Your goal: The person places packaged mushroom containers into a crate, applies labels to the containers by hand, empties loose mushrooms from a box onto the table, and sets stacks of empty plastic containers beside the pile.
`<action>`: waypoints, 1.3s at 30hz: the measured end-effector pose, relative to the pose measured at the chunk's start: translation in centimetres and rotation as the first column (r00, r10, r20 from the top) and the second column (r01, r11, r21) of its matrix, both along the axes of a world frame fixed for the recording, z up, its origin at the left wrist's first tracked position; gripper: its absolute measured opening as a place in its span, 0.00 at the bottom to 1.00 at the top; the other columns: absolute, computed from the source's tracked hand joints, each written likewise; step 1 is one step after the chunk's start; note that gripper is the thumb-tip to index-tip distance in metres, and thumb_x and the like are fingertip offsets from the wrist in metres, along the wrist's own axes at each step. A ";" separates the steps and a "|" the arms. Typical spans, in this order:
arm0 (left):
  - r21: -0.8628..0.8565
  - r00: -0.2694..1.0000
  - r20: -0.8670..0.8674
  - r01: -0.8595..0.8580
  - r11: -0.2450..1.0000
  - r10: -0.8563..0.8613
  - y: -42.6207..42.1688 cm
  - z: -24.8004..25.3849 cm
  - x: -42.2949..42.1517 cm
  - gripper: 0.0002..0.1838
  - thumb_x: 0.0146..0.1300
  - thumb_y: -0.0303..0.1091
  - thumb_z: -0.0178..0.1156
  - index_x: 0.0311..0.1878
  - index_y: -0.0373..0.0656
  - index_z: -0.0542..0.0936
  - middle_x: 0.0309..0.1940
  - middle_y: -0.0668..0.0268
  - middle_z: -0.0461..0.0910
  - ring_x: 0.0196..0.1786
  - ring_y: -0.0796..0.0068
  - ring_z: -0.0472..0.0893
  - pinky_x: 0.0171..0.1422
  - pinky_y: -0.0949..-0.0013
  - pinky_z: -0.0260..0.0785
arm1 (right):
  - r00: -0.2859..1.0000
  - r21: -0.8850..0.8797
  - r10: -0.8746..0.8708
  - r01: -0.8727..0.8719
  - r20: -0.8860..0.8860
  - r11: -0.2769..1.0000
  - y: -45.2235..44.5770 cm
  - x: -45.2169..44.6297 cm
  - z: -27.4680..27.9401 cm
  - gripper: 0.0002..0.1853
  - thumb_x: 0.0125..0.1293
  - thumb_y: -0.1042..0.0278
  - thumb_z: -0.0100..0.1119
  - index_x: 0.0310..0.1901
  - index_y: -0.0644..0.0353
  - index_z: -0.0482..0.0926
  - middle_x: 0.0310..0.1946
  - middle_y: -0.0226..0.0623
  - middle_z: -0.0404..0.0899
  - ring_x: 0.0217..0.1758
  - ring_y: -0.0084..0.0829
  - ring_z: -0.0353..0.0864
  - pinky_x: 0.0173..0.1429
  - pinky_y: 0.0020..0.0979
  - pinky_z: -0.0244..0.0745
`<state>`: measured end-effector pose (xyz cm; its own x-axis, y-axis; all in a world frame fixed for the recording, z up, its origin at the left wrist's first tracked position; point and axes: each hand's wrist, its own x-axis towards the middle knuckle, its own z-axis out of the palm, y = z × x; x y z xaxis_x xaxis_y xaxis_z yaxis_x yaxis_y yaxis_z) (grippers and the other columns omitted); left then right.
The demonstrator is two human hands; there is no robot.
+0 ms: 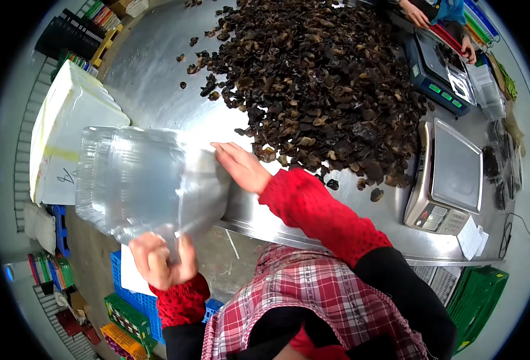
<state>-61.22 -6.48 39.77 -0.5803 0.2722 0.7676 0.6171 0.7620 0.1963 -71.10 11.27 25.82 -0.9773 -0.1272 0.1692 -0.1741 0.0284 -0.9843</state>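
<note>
A stack of nested clear plastic containers, which looks wrapped in thin clear film, lies on its side between my hands over the table's left front edge. My left hand is closed at its near lower side, with the thumb and curled fingers pinching the plastic. My right hand presses against the stack's right end, its fingers together over the upper corner; part of its grip is hidden. Just beyond my right hand, a large heap of dark brown, wrinkled pieces that look like wood ear mushrooms covers the metal table.
A white foam box stands at the left. To the right are a scale and a second, blue-sided scale, where another person's hands are at work. More clear containers lie beside it. Crates stand below left.
</note>
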 end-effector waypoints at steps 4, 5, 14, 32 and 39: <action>-0.165 0.996 0.024 0.086 0.983 -0.083 1.5 -0.6 2.4 0.21 0.43 0.24 0.68 0.24 0.45 0.60 0.26 0.61 0.70 0.28 0.62 0.69 0.35 0.62 0.62 | 0.997 -0.035 -0.075 0.075 -0.016 0.997 4.8 3.6 -3.0 0.19 0.72 0.59 0.52 0.56 0.62 0.77 0.48 0.46 0.79 0.52 0.43 0.78 0.57 0.38 0.71; -0.146 0.998 0.020 0.066 0.987 -0.064 1.6 -0.8 2.3 0.21 0.42 0.26 0.69 0.24 0.45 0.60 0.25 0.61 0.70 0.29 0.61 0.69 0.35 0.62 0.62 | 0.994 -0.045 -0.064 0.068 0.086 0.997 6.8 2.4 -4.0 0.17 0.70 0.62 0.54 0.54 0.62 0.79 0.45 0.46 0.80 0.48 0.43 0.80 0.54 0.38 0.74; -0.114 0.998 0.039 -0.035 0.993 0.040 3.1 -0.7 1.9 0.19 0.48 0.35 0.69 0.25 0.43 0.65 0.30 0.59 0.73 0.34 0.58 0.73 0.41 0.59 0.67 | 0.986 0.822 -0.154 0.134 -0.058 0.553 9.5 -5.2 -9.0 0.20 0.54 0.54 0.71 0.41 0.60 0.80 0.43 0.45 0.79 0.42 0.47 0.83 0.46 0.45 0.79; -0.097 0.860 0.478 -0.151 0.984 0.180 7.3 2.9 2.9 0.07 0.58 0.18 0.62 0.40 0.31 0.81 0.30 0.59 0.76 0.32 0.66 0.77 0.36 0.67 0.68 | 0.940 0.316 -0.332 0.294 0.074 0.902 19.7 4.1 -3.4 0.27 0.55 0.67 0.69 0.57 0.67 0.76 0.45 0.47 0.81 0.38 0.39 0.85 0.45 0.33 0.79; 0.072 0.710 0.704 -0.117 0.991 0.032 7.1 5.0 2.0 0.06 0.59 0.21 0.65 0.38 0.29 0.81 0.26 0.67 0.71 0.28 0.80 0.66 0.35 0.75 0.59 | 0.792 0.323 -0.479 0.372 0.380 0.870 29.4 20.7 -1.5 0.19 0.62 0.65 0.67 0.51 0.69 0.80 0.36 0.41 0.84 0.35 0.27 0.84 0.41 0.28 0.79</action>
